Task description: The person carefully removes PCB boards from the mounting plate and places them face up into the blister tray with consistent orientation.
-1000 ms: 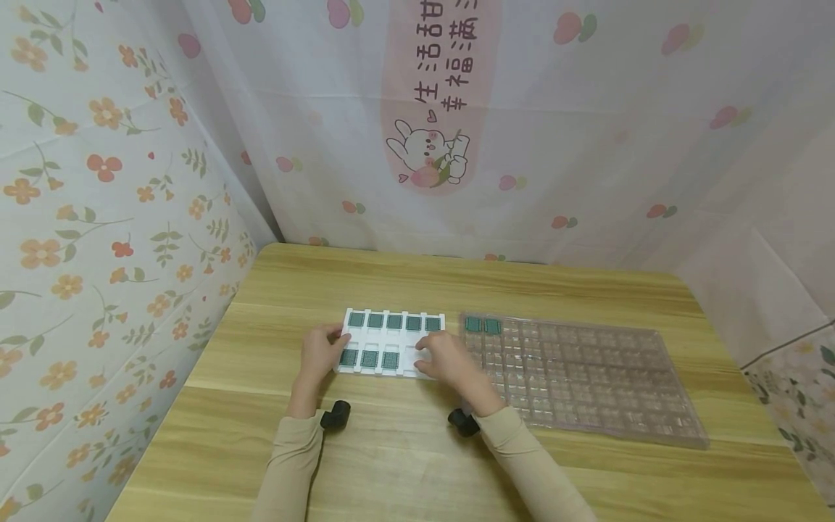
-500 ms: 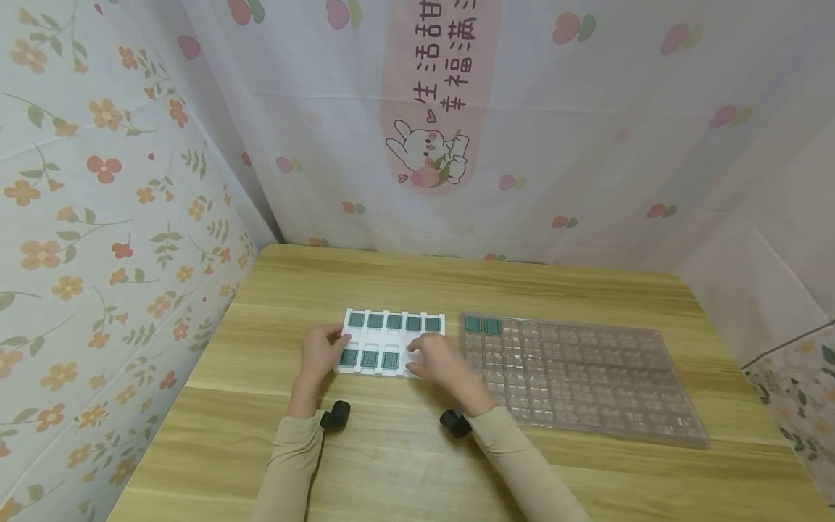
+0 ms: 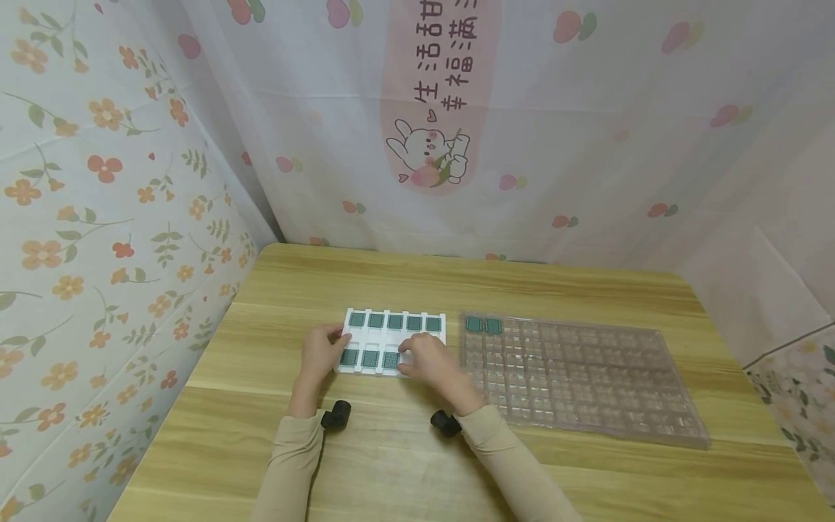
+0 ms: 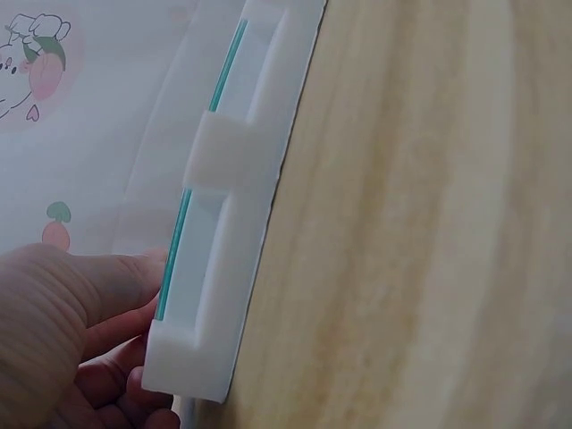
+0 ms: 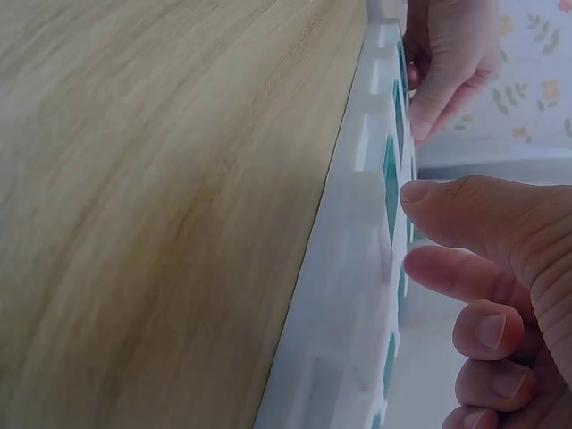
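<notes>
A white tray (image 3: 390, 338) lies on the table, with green square chips in two rows of slots. My left hand (image 3: 320, 355) grips its left end, the thumb on the corner beside a green chip (image 4: 175, 255) in the left wrist view. My right hand (image 3: 432, 360) is over the near row, thumb and forefinger a little apart at the third chip (image 3: 391, 360). In the right wrist view the right thumb (image 5: 469, 210) reaches a chip's edge (image 5: 391, 183); whether it touches cannot be told. The hand covers the near row's right-end slots.
To the right lies a clear plastic tray (image 3: 587, 324) with many small compartments. Two green chips (image 3: 492, 326) sit in its far left corner. Black wrist cameras (image 3: 337, 415) stick out inward from both sleeves. A printed curtain (image 3: 522, 130) hangs behind the wooden table (image 3: 385, 464).
My right hand has moved left along the white tray's near row, from the right-end slots to the third chip. The left hand and both trays have stayed in place.
</notes>
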Motion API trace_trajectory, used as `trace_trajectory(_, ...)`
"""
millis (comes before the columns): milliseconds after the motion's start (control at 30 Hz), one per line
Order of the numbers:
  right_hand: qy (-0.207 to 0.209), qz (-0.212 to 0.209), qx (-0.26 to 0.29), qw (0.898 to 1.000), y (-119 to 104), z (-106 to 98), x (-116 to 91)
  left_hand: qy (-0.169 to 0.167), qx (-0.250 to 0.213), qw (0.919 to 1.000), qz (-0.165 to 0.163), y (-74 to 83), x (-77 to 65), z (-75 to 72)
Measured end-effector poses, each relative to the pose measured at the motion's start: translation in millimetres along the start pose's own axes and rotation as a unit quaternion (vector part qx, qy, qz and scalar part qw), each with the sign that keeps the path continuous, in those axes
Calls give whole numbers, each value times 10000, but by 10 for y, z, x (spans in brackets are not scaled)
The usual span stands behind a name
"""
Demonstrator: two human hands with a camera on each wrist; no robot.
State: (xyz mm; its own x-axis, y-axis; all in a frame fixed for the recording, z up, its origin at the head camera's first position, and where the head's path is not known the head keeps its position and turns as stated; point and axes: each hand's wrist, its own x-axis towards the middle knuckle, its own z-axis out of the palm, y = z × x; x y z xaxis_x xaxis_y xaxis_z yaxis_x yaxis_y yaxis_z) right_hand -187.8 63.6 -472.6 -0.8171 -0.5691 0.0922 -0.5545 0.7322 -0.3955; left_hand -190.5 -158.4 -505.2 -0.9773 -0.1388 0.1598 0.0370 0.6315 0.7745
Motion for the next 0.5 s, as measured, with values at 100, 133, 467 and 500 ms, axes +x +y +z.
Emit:
trace_trajectory(100, -58, 42, 15, 10000, -18, 20, 19, -10, 4, 10000, -44, -3, -2, -1)
trace_trajectory(133, -54, 32, 11, 10000, -22, 28, 24, -21, 9, 10000, -47, -5, -2, 0)
trace_trajectory(467, 162, -131, -62, 9998, -57, 97, 64, -76, -43, 9999, -110, -4, 5, -2)
trace_trajectory(500, 174, -141, -83, 9997, -60, 101, 68, -71, -55, 9999, -121, -4, 4, -1)
